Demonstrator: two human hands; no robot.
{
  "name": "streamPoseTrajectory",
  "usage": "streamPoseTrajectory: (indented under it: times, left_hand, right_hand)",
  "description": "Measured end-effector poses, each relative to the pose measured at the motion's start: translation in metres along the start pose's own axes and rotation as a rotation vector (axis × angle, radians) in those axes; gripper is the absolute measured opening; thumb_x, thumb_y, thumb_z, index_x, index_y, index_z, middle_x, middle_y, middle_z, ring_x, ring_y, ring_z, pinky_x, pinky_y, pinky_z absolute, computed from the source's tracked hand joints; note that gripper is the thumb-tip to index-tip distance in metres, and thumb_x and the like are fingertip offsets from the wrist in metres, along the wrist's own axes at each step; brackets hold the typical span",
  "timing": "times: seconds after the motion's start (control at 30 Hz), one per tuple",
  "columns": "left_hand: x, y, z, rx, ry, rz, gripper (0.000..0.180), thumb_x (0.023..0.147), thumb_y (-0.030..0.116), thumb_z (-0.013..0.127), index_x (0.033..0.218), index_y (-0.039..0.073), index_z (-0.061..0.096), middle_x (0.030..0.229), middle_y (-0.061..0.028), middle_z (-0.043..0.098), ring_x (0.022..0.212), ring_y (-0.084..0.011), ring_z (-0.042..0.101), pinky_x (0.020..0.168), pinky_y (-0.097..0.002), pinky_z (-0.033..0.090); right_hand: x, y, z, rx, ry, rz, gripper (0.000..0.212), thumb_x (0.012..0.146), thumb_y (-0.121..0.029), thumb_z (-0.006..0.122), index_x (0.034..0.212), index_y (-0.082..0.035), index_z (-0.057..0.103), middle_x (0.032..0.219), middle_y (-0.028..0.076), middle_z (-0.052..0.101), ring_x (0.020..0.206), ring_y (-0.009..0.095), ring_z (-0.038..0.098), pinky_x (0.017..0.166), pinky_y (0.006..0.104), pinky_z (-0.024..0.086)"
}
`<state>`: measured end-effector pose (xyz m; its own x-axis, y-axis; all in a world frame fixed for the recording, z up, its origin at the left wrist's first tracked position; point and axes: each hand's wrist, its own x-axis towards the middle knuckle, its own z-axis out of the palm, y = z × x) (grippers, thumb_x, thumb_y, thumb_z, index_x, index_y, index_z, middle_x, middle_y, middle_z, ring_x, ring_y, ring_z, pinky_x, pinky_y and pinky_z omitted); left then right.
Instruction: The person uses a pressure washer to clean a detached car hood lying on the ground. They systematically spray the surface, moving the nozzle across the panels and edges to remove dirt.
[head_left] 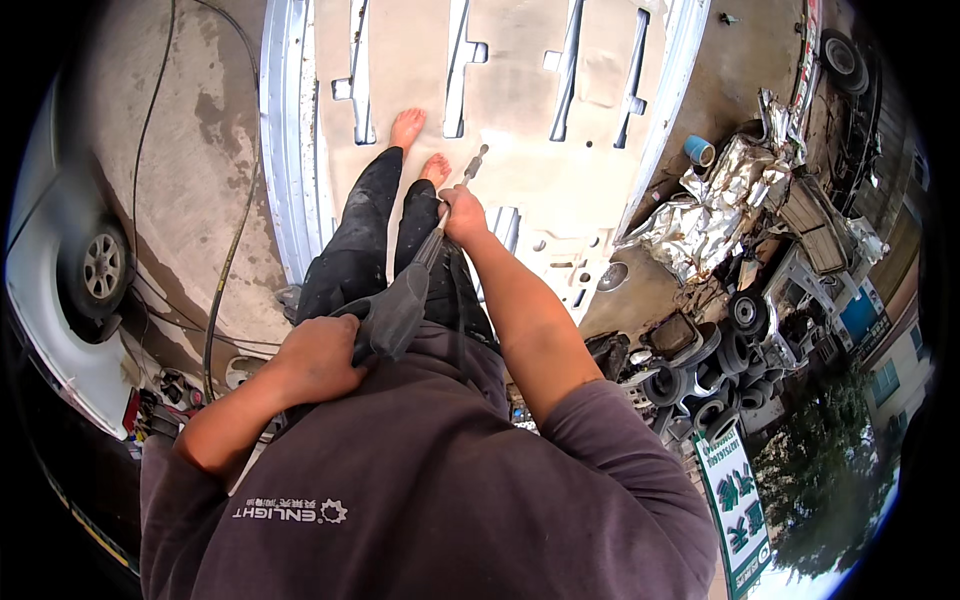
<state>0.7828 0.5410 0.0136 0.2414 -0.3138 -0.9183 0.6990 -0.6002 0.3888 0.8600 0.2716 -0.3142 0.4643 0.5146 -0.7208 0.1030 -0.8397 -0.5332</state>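
Note:
A dark grey pressure washer gun (398, 312) with a slim lance lies slantwise in front of my body. My left hand (322, 358) is closed around its rear grip, close to my waist; part of the fingers is hidden behind the gun. Farther ahead, my right hand (462, 216) wraps around the lance. The metal nozzle end (478, 162) extends past that hand, pointing forward over a beige, slotted metal floor panel (530, 190). Both my bare feet (407, 128) stand on this panel. No spray can be made out at the nozzle.
Pale metal side rails (288, 130) border the panel. A black hose (232, 250) runs over concrete on the left, beside a white car (60, 300). On the right are crumpled scrap metal (715, 205), a blue bucket (699, 151), piled tires (745, 312) and a green-and-white sign (735, 510).

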Motion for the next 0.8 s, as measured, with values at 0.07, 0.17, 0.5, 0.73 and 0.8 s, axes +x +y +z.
streamPoseTrajectory:
  times: [0.07,0.17,0.5,0.73,0.8]
  left_hand:
    - [-0.004,-0.001,-0.004,0.004,0.032,-0.005,0.047,0.084,0.03,0.074,0.109,-0.008,0.061,0.096,-0.0286,0.07,0.098,-0.0446,0.068,0.088,-0.0501,0.053]
    - [-0.011,0.005,-0.019,-0.023,0.068,-0.059,0.046,0.082,0.026,0.075,0.109,-0.008,0.06,0.096,-0.0288,0.07,0.099,-0.0448,0.067,0.089,-0.0499,0.053]
    - [-0.015,0.011,-0.021,-0.052,0.017,-0.095,0.046,0.078,0.022,0.078,0.109,-0.008,0.06,0.101,-0.0305,0.069,0.103,-0.0469,0.065,0.089,-0.0499,0.052]
    - [0.012,0.025,-0.014,-0.012,0.029,-0.004,0.047,0.078,0.023,0.078,0.108,-0.008,0.06,0.099,-0.0309,0.068,0.101,-0.0472,0.065,0.088,-0.0503,0.052]
    - [0.014,0.042,-0.025,-0.028,0.078,-0.021,0.047,0.078,0.023,0.078,0.108,-0.009,0.06,0.098,-0.0314,0.068,0.1,-0.0475,0.065,0.088,-0.0502,0.052]
  right_hand:
    - [0.011,-0.004,-0.001,-0.015,0.053,-0.085,0.014,0.08,-0.008,0.066,0.093,-0.005,0.07,0.098,0.021,0.062,0.095,0.042,0.063,0.085,0.048,0.051]
    - [0.043,-0.034,-0.025,-0.048,0.107,-0.136,0.012,0.08,-0.008,0.066,0.091,-0.005,0.069,0.094,0.02,0.061,0.092,0.042,0.063,0.082,0.0479,0.052]
    - [0.023,-0.029,-0.014,0.022,0.071,-0.104,0.015,0.082,-0.01,0.064,0.095,-0.005,0.071,0.096,0.022,0.061,0.094,0.044,0.063,0.082,0.0484,0.052]
    - [0.019,0.009,-0.039,-0.061,0.041,-0.063,0.02,0.082,-0.01,0.065,0.1,-0.007,0.072,0.098,0.02,0.063,0.095,0.042,0.064,0.084,0.0478,0.053]
    - [0.053,0.006,-0.063,-0.085,0.121,-0.124,0.021,0.082,-0.01,0.066,0.101,-0.007,0.072,0.099,0.019,0.063,0.095,0.04,0.065,0.084,0.0471,0.053]
